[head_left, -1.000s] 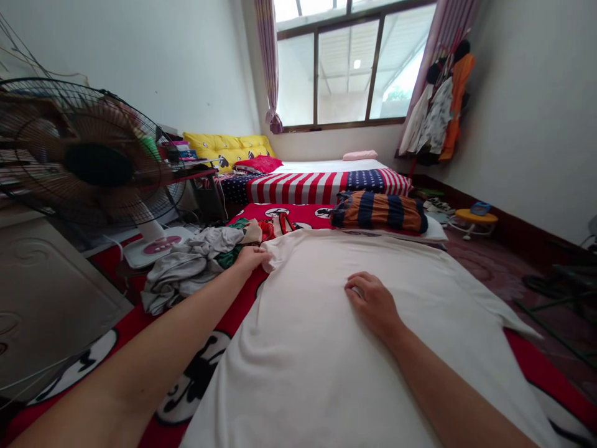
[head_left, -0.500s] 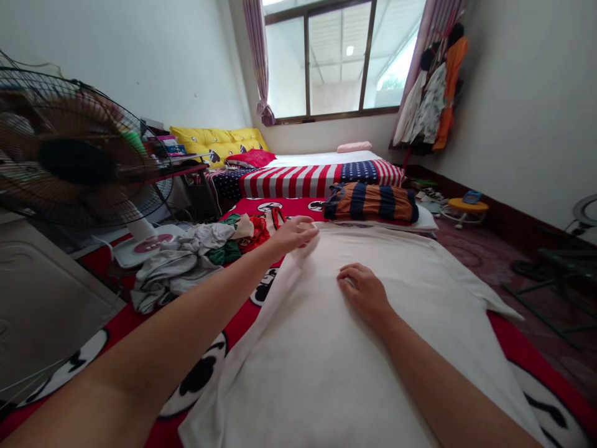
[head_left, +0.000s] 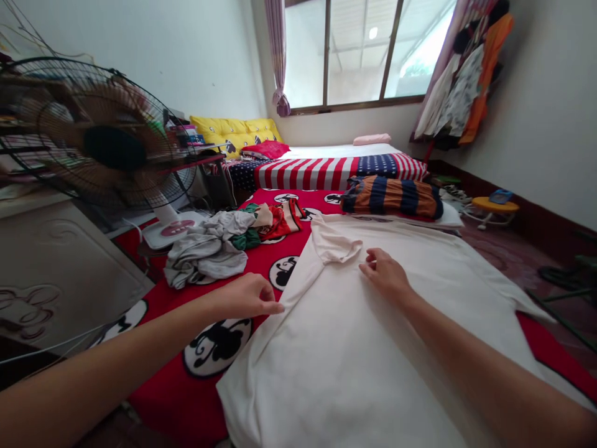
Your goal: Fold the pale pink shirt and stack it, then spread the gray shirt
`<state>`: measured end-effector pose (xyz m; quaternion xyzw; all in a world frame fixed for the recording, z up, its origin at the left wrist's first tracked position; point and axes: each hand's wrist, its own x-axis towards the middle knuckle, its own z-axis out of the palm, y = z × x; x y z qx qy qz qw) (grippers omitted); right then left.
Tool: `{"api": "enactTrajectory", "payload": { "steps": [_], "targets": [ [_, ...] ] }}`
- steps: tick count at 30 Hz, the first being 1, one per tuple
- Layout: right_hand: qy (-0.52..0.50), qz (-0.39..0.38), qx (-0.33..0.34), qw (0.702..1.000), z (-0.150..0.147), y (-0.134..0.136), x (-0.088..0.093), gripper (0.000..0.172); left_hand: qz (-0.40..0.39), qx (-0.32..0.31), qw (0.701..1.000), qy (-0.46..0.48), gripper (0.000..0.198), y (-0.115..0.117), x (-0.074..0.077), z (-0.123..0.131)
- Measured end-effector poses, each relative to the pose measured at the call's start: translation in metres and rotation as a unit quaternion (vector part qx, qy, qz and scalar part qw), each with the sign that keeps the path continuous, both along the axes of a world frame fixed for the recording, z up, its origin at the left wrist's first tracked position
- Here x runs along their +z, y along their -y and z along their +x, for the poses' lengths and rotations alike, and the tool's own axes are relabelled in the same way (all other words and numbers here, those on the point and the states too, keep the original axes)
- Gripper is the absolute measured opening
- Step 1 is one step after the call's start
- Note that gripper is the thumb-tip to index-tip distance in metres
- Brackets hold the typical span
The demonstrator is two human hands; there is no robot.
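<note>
A white T-shirt (head_left: 345, 361) lies spread over the red blanket (head_left: 186, 398) with round black-and-white prints. Its left sleeve (head_left: 338, 246) is folded inward onto the body. At the shirt's left edge is my left hand (head_left: 252, 295), its thumb stretched out and its fingers loosely curled, with a gap between them and no cloth visibly gripped. My right hand (head_left: 386, 274) is over the upper middle of the shirt, beside the folded sleeve, fingers apart and holding nothing.
A rumpled pile of clothes (head_left: 209, 249) lies to the left, near the standing fan (head_left: 116, 149). Beyond the shirt sits a folded striped garment (head_left: 392, 198). A bed (head_left: 308, 173) is at the back, and an orange stool (head_left: 494, 205) stands on the right.
My left hand has left the upper left of the shirt and come nearer along its left edge. The sleeve now lies folded inward. The view has shifted left.
</note>
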<state>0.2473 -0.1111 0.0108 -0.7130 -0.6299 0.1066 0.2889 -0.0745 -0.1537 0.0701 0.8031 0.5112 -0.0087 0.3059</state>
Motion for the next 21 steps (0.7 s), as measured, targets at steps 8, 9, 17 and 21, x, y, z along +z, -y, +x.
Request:
{"api": "enactTrajectory", "payload": {
  "steps": [8,9,17,21],
  "targets": [
    [-0.007,-0.173,-0.056,0.983,-0.011,-0.054,0.03,0.059,0.003,-0.026,1.0,-0.014,0.039,0.025,-0.005,-0.008],
    [0.01,-0.164,-0.062,0.984,-0.015,-0.057,0.03,0.059,-0.003,-0.019,1.0,-0.005,0.039,0.025,-0.005,-0.007],
    [0.024,-0.049,-0.082,0.995,-0.044,-0.064,0.021,0.019,-0.042,0.016,0.994,0.095,0.023,0.032,-0.01,0.005],
    [-0.043,0.017,-0.081,0.996,-0.04,-0.076,0.025,0.021,-0.044,0.01,0.992,0.12,0.021,0.039,-0.002,0.023]
  ]
}}
